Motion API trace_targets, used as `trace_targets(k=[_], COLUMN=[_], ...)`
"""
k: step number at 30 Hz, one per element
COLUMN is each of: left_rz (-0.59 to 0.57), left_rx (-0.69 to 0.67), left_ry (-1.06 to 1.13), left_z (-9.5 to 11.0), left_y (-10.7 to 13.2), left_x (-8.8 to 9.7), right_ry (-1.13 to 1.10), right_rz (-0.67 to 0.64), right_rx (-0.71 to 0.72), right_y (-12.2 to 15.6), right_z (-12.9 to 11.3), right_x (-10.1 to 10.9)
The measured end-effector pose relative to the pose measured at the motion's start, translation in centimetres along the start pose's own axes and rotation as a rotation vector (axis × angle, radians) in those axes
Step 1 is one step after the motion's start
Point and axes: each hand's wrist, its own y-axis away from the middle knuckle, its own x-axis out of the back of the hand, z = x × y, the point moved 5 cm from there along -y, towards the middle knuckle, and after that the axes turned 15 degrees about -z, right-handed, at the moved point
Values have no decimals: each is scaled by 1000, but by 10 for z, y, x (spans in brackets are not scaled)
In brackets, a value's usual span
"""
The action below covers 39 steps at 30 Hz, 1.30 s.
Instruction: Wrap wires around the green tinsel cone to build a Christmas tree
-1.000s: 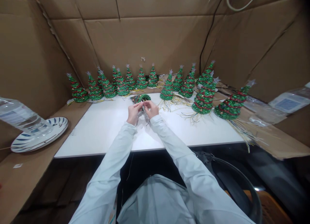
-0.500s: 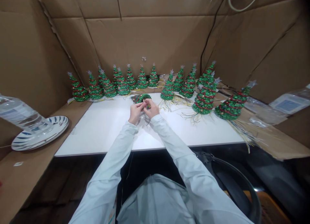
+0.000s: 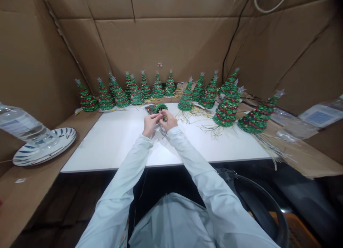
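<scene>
My left hand (image 3: 150, 125) and my right hand (image 3: 168, 120) meet above the white table top (image 3: 112, 148), their fingertips pinching thin wire strands (image 3: 162, 115). More strands hang below them (image 3: 162, 132). Just beyond my fingers lies a small green tinsel piece wound with red (image 3: 157, 108), partly hidden behind my hands. Its shape looks round or hollow, though I cannot tell exactly. The nearest finished tinsel tree (image 3: 185, 99) stands to the right, out of reach of my fingertips.
Several green-and-red tinsel trees (image 3: 227, 107) with straw-like wire ends stand along the table's back and right side. A blue-patterned plate (image 3: 44, 147) and a plastic water bottle (image 3: 21, 123) are at left. Cardboard walls (image 3: 166, 44) surround the bench; plastic bags (image 3: 321, 116) lie at right.
My hands have drawn slightly closer together around the strands, with small finger movements. The view has shifted a little; the trees and plate have not visibly moved.
</scene>
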Motion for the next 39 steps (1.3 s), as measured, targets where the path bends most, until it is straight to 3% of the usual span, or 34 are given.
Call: trace_targets(k=[11, 16, 20, 23, 26, 31, 35, 39], left_rz=[7, 10, 115, 236, 267, 249, 253, 274], left_rx=[-11, -39, -45, -66, -93, -110, -122, -139], left_ry=[-79, -135, -111, -46, 4, 57, 96, 142], left_z=[2, 3, 8, 14, 19, 22, 23, 24], left_y=[1, 0, 0, 3, 5, 4, 3, 3], left_x=[2, 2, 10, 20, 25, 24, 23, 25], right_ry=[136, 91, -61, -105, -3, 191, 217, 131], right_rz=[-62, -65, -1, 64, -64, -316, -384, -350], right_rx=[4, -10, 10, -109, -247, -307, -347, -404], right_y=[-1, -1, -3, -5, -7, -4, -2, -4], right_z=[1, 2, 4, 15, 25, 24, 24, 32], right_x=[-4, -4, 4, 11, 5, -14, -19, -16])
